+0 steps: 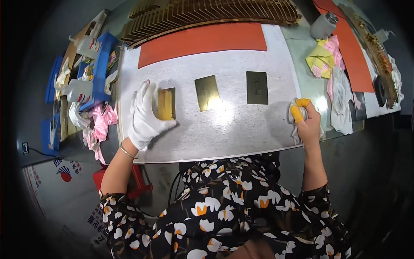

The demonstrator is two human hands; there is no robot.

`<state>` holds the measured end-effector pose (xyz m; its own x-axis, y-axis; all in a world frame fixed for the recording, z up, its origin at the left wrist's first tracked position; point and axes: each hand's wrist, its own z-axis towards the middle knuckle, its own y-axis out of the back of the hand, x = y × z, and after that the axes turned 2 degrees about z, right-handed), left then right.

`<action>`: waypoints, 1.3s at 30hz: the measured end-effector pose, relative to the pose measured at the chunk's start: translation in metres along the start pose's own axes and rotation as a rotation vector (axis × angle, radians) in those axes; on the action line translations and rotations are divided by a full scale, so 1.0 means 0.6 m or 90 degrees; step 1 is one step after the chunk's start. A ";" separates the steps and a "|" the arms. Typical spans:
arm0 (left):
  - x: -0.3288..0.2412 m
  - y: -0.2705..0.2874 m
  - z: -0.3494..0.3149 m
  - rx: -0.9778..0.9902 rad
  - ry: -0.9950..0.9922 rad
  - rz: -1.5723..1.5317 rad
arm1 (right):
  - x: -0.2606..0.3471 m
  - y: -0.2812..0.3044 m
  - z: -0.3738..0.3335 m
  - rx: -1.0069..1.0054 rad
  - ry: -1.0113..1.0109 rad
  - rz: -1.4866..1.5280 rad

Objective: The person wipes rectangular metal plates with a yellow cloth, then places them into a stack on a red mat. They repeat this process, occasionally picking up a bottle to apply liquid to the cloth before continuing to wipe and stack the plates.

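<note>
My left hand (144,115), in a white glove, rests at the left of the white work surface with its fingers stretched out. Its thumb lies by the lower edge of a small gold-coloured metal plate (166,105); whether it touches the plate I cannot tell. A second, shinier gold plate (207,93) lies tilted in the middle. Farther right is a dark plate (257,88) with fine marks on its face. My right hand (309,123), with yellow finger cots on thumb and forefinger, is closed round a crumpled greyish-white cloth (295,133) at the right edge.
A long rack of upright brass-coloured plates (215,18) stands at the back, behind an orange mat (202,45). At left are a blue holder (102,64), white bottles (79,90) and pink cloths (103,118). A metal can (323,26) and a yellow cloth (320,58) lie right.
</note>
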<state>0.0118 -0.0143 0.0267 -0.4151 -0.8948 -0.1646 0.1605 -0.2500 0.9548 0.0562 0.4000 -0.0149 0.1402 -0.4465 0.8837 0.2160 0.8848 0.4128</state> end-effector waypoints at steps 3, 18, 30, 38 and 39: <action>-0.084 -0.027 0.065 0.011 -0.033 -0.104 | 0.000 -0.003 0.002 -0.002 0.041 0.010; -0.298 -0.075 0.227 0.282 -0.160 -0.108 | -0.005 0.001 0.003 0.006 0.059 0.038; -0.254 -0.115 0.181 -0.066 -0.269 -0.336 | 0.005 0.007 -0.005 0.032 -0.033 0.083; -0.170 -0.096 0.141 0.081 -0.132 -0.089 | -0.005 0.005 0.002 0.036 -0.016 0.045; -0.164 -0.089 0.135 0.074 -0.127 -0.073 | -0.008 0.003 0.002 0.038 -0.003 0.043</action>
<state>-0.0282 0.1171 0.0121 -0.5947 -0.7695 -0.2329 0.0027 -0.2916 0.9565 0.0546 0.4038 -0.0180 0.1479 -0.3856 0.9107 0.1489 0.9190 0.3649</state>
